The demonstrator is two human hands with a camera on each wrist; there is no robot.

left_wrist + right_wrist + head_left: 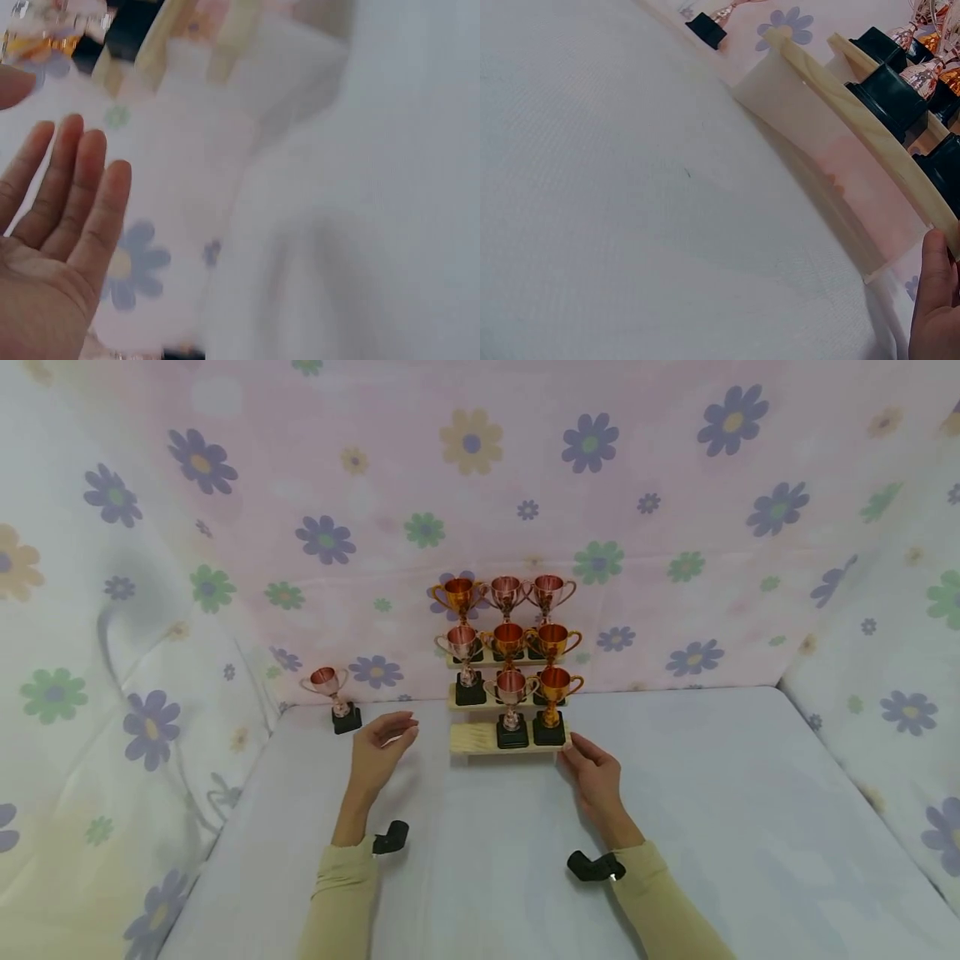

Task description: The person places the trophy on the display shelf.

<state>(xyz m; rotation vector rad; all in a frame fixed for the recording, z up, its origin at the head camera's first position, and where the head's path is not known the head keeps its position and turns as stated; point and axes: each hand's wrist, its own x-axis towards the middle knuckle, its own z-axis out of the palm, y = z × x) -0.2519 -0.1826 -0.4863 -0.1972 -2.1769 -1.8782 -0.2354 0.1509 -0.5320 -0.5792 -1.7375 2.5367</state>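
A three-tier wooden stand (473,738) holds small trophies on black bases. On its front tier are a rose-gold trophy (512,692) and, at the right, a gold trophy (553,688); bare wood shows at the left. My right hand (597,779) grips the front tier's right corner, its thumb (934,274) against the front edge. Left of the stand, my left hand (377,756) is in the air, holding nothing, with fingers (90,165) loosely extended. A lone rose-gold trophy (327,683) stands upright beyond it, apart from the hand.
The middle tier carries a rose-gold trophy (462,643) and two gold ones; the back tier has a gold trophy (458,596) and two rose-gold ones. A white cloth (480,860) covers the table. Flowered fabric (495,510) rises close behind the stand and along both sides.
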